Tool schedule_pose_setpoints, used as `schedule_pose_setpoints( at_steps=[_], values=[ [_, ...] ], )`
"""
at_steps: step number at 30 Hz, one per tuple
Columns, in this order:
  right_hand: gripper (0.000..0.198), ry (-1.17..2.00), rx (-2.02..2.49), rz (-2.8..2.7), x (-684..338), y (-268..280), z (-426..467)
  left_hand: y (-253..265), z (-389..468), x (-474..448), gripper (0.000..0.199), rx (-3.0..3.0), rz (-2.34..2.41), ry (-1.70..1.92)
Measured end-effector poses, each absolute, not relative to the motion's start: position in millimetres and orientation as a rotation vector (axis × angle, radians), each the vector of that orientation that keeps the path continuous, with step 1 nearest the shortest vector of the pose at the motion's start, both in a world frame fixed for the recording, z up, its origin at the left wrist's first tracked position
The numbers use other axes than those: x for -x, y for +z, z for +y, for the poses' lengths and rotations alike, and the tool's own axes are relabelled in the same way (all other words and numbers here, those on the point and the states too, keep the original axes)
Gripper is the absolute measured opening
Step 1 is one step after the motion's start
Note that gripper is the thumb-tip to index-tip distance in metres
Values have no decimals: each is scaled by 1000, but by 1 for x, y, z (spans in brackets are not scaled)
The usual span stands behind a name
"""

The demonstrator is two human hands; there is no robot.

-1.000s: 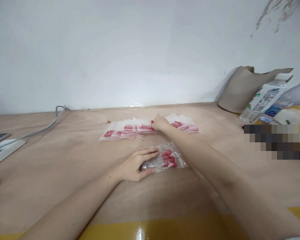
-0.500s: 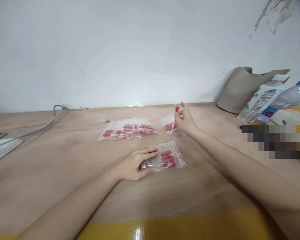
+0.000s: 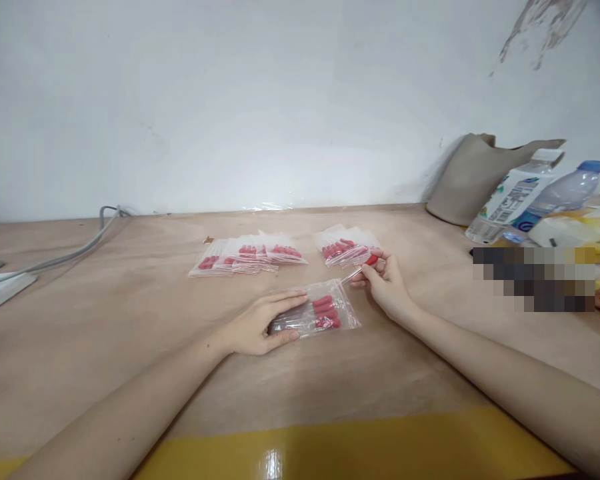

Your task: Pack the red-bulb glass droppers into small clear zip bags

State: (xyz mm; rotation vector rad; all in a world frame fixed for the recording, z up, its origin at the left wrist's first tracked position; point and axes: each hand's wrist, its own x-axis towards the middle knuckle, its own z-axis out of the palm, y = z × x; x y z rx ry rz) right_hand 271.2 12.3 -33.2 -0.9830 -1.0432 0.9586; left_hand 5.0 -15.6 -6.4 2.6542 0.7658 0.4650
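Observation:
My left hand [image 3: 260, 325] lies with its fingers stretched flat and its thumb apart, holding down a clear zip bag [image 3: 351, 313] on the table. Inside that bag are several red-handled tools [image 3: 324, 312], their thin shafts pointing toward my left hand. Between thumb and fingertips, my right hand [image 3: 393, 290] pinches a small screwdriver with a red handle [image 3: 371, 260]. Its thin metal shaft points down and left, at the bag's upper right corner; whether the tip touches or enters the bag I cannot tell.
Behind, overlapping bags of red-handled tools form a left pile [image 3: 250, 257] and a right pile [image 3: 341, 248]. On the right are a white-capped bottle [image 3: 510, 197], a blue-capped bottle [image 3: 570, 190] and a grey-brown container [image 3: 457, 187]. A grey cable [image 3: 80, 251] runs at the left.
My right hand has come down and toward me from the right pile with the screwdriver, now beside the bag's corner. My left hand stays on the bag. The view has shifted slightly.

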Motion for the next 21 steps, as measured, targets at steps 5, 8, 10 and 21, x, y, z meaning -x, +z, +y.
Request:
schedule_pose_setpoints(
  at_steps=[5, 8, 10, 21],
  values=[
    [41, 977, 949, -1086, -268, -36, 4, -8, -15, -5, 55, -2657, 752, 467],
    [42, 980, 968, -1066, -269, -36, 2, -7, -16, -5, 55, -2656, 757, 462],
    [42, 978, 963, -1051, -269, -36, 1, -7, -16, -5, 55, -2657, 759, 462],
    [35, 1318, 1024, -1057, -278, -25, -5, -6, -16, -5, 59, -2650, 764, 466]
  ],
)
